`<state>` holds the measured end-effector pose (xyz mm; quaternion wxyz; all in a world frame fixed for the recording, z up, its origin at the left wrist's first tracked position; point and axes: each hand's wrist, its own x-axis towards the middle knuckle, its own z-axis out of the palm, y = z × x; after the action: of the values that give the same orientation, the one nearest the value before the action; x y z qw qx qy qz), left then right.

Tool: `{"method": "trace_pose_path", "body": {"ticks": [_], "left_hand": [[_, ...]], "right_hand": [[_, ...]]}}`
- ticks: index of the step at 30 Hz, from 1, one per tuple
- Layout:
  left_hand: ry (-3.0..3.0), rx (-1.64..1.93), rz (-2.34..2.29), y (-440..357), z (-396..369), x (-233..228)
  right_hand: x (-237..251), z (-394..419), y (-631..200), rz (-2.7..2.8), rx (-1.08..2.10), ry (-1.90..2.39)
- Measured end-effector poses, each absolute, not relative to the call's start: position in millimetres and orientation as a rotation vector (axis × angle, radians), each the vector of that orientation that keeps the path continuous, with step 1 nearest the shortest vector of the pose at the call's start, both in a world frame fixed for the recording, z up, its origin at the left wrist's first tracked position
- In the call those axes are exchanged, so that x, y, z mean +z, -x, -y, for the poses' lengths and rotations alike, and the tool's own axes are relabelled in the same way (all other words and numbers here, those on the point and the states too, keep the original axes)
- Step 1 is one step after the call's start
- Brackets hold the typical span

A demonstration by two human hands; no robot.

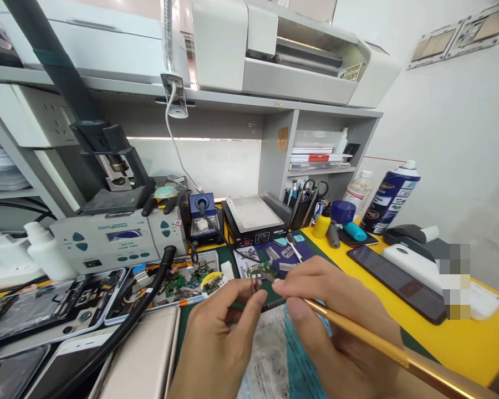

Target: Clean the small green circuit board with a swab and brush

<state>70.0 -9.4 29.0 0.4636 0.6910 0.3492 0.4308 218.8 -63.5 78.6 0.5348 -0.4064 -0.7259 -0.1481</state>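
Note:
My left hand [216, 338] pinches a pair of thin tweezers [255, 284], their tips pointing up near a small green circuit board [261, 270]. My right hand [336, 327] holds a long gold-handled tool [382, 346] like a pen; its tip meets the small board just right of the tweezers. Both hands hover low over a dark work mat [228, 260] covered with printed paper [270, 360] at the near edge.
A rework station [112, 238] and a black hose [149, 293] lie to the left, with opened phones [45, 305] and a tray of small boards [183, 280]. Behind are a blue solder stand [202, 216] and a hot plate [253, 219]. A dark phone [399, 282] and spray can [391, 197] sit right.

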Motion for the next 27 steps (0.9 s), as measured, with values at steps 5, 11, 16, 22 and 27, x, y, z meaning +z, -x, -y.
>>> {"method": "trace_pose_path", "body": {"ticks": [5,11,16,22,27], "left_hand": [[-1.731,1.031,-0.837,-69.5,7.3,27.6],[-1.734,1.033,-0.831,-69.0,7.1,26.4],[-1.746,1.046,-0.841,-69.0,7.3,29.0],[-1.711,1.078,-0.843,-70.5,10.2,31.5],[-1.698,1.111,-0.868,-71.1,12.2,35.0]], "right_hand": [[76.8,61.7,-219.0,1.747,-0.329,0.907],[74.8,60.5,-219.2,1.761,-0.268,0.861],[74.8,60.0,-219.5,1.764,-0.241,0.859],[73.5,60.0,-219.9,1.762,-0.284,0.877],[72.9,60.0,-220.5,1.751,-0.267,0.864]]}}
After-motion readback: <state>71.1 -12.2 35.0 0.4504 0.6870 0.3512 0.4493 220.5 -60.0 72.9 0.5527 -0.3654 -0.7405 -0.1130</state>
